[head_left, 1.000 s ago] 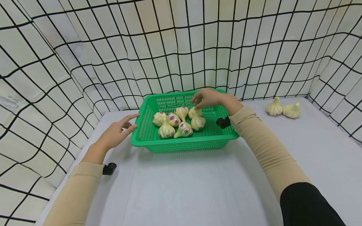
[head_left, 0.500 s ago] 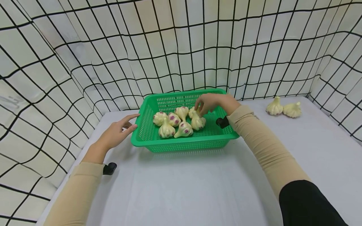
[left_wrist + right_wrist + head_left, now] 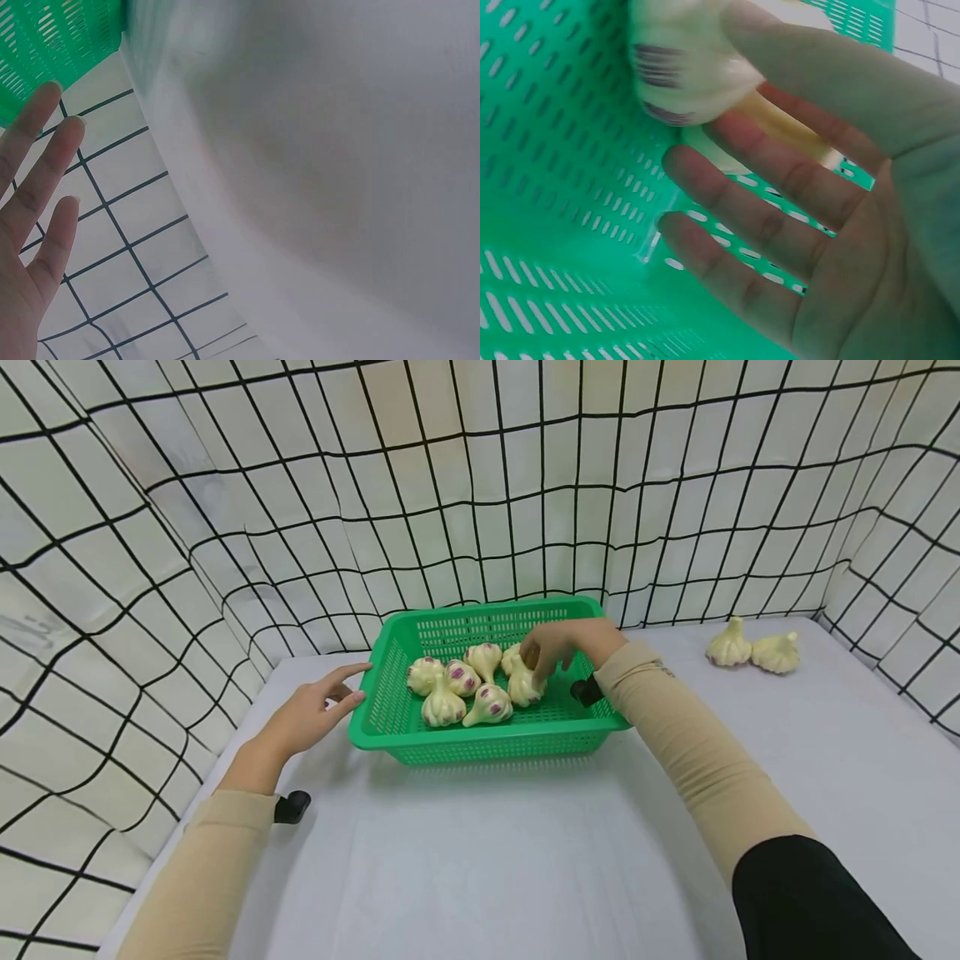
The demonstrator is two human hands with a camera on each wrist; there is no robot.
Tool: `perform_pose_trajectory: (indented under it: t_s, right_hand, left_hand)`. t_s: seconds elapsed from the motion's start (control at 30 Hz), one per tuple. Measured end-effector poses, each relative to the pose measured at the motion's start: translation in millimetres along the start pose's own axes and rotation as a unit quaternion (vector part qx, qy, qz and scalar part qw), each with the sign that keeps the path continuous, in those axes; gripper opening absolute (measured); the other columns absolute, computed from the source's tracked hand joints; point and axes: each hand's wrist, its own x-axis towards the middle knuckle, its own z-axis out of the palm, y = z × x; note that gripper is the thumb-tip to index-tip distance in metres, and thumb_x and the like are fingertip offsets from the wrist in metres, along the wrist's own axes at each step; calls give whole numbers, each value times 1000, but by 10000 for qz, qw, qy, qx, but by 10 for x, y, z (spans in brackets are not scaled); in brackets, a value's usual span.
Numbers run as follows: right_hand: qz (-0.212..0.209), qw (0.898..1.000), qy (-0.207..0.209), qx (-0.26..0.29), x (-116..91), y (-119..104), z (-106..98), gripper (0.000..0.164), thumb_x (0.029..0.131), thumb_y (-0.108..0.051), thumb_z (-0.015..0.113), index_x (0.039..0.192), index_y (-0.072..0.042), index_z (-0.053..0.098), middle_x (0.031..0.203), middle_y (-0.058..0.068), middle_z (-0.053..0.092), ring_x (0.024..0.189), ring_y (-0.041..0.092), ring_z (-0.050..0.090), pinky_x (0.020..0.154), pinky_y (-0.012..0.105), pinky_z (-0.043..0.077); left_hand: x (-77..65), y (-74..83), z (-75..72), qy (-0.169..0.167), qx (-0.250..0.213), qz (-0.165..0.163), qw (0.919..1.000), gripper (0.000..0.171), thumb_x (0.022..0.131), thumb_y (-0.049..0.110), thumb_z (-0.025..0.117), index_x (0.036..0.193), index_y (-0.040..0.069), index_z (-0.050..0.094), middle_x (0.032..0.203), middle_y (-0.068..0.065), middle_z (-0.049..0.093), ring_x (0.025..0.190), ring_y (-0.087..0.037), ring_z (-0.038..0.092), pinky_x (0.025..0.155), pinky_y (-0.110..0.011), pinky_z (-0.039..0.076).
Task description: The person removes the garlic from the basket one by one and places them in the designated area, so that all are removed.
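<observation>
A green perforated plastic basket [image 3: 480,737] holds several cream garlic bulbs with purple marks. My right hand [image 3: 555,643] reaches into it from above, at the rightmost garlic bulb [image 3: 522,693]. In the right wrist view, thumb and forefinger pinch that bulb [image 3: 694,64], while the other fingers [image 3: 727,262] stretch out beneath it. My left hand [image 3: 306,717] stays at the basket's left rim, its fingertips right at the edge. The left wrist view shows its fingers [image 3: 45,180] fairly straight and spread, near the basket wall [image 3: 60,37].
Two more garlic bulbs [image 3: 752,647] lie side by side at the back right of the white table [image 3: 480,852]. Black netting [image 3: 517,502] over white panels encloses the back and both sides, close behind the basket.
My right hand has moved down and slightly right, from above the rear bulb onto the rightmost garlic bulb, which it now pinches. The left hand and the basket have not visibly moved.
</observation>
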Motion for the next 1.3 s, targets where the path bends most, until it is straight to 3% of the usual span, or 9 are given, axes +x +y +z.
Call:
perform_pose_trajectory:
  t_s: [0.23,0.43,0.63,0.73,0.87,1.3]
  right_hand:
    - [82,9994,-169,-303,31,-19,31,43,94,-20,77,127,0,58,135,17,56,117,34,60,98,47,52]
    - [269,9988,-317,-254,52,-25,43,58,95,-18,76,143,1,49,144,19,49,124,36,57,101,45,51]
    - [197,9981,-478,-323,55,-38,42,52,96,-16,73,139,2,49,141,20,49,121,35,58,101,46,50]
    - [118,9981,-498,-338,56,-37,35,62,96,-17,74,147,3,45,146,21,46,122,35,59,101,46,50]
    - [2,9980,-492,-391,49,-32,27,71,94,-19,76,152,3,41,151,22,43,122,34,60,102,46,50]
    - [-295,9986,-216,-390,-93,-54,-28,71,94,-18,77,152,4,42,149,23,47,127,35,55,98,45,52]
  left_hand:
    - [-1,1,12,-13,19,-5,10000,57,109,41,48,159,17,37,122,-25,67,116,-44,61,93,-67,45]
    - [-9,-3,20,-2,27,-50,10000,57,109,42,48,159,18,37,121,-24,67,115,-44,62,93,-67,46]
    - [-13,-14,25,14,24,-6,10000,57,109,41,48,159,17,37,121,-25,67,115,-44,61,93,-67,46]
    - [-13,-19,29,29,10,19,10000,56,109,41,48,159,17,37,121,-25,68,116,-44,61,93,-67,45]
    - [-19,-17,34,31,2,15,10000,56,109,40,48,159,16,37,121,-25,68,116,-44,62,93,-68,45]
    - [7,-7,4,-3,32,-18,10000,57,109,42,48,159,18,37,120,-23,69,115,-42,62,95,-67,45]
